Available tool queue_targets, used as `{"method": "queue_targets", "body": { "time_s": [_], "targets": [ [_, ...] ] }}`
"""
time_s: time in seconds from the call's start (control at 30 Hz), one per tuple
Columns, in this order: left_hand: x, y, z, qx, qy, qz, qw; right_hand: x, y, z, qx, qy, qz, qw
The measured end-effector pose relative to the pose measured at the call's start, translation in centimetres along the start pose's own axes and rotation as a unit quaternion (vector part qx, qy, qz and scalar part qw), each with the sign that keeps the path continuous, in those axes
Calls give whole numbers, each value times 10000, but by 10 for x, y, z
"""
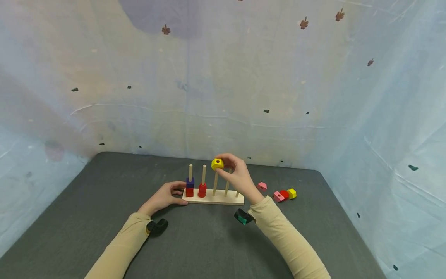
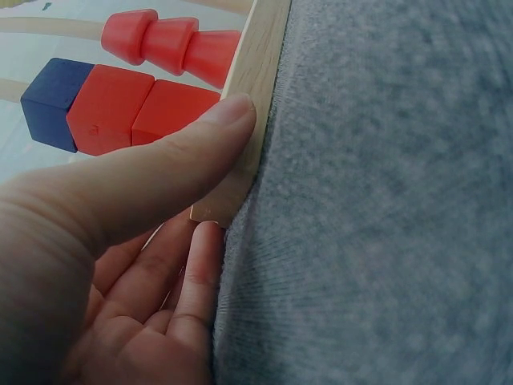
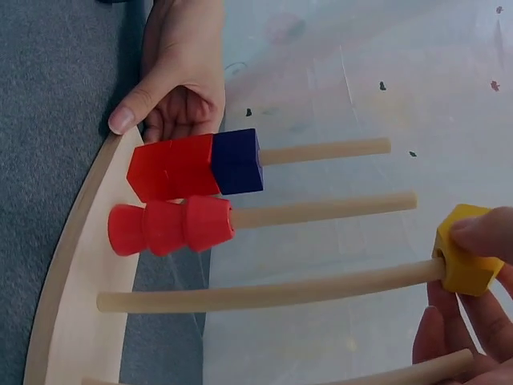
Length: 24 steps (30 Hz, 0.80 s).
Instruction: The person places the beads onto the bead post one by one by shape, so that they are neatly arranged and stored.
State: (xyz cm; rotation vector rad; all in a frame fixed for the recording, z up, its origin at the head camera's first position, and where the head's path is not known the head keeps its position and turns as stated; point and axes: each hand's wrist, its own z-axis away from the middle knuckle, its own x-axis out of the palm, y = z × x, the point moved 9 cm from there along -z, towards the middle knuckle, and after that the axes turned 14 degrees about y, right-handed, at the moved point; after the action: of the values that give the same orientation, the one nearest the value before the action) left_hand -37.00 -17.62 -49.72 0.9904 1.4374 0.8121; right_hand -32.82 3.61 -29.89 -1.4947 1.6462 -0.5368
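My left hand (image 1: 165,197) grips the left end of a wooden peg stand (image 1: 216,200), thumb on the base's front edge. On the leftmost peg sit red cubes (image 2: 111,108) with a dark blue cube (image 1: 189,183) on top. The second peg bears a stack of red waisted beads (image 3: 172,226). Over the third peg (image 3: 272,297), my right hand (image 1: 238,174) pinches a yellow faceted bead (image 1: 217,164) between thumb and fingers. In the right wrist view, the peg's tip meets the bead's hole; how far it reaches in is hidden.
To the right of the stand lie two pink pieces, one pink piece (image 1: 262,186) apart from the other, plus a red piece (image 1: 284,194) and a yellow piece (image 1: 292,193). The fourth peg (image 1: 227,187) stands beside my right hand. A pale curtain hangs behind the dark table (image 1: 195,244).
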Motion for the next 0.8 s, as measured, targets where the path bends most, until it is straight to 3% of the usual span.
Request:
{"method": "queue_targets", "body": {
  "time_s": [0.3, 0.57, 0.8],
  "targets": [
    [1, 0, 1, 21, -39, 9, 10000, 0, 18, 3, 582, 258, -139, 9979],
    [0, 1, 0, 43, -24, -93, 9999, 5, 38, 14, 1391, 409, -333, 9889],
    [-1, 1, 0, 26, -9, -50, 10000, 9, 51, 22, 1739, 681, -451, 9814]
  ]
}}
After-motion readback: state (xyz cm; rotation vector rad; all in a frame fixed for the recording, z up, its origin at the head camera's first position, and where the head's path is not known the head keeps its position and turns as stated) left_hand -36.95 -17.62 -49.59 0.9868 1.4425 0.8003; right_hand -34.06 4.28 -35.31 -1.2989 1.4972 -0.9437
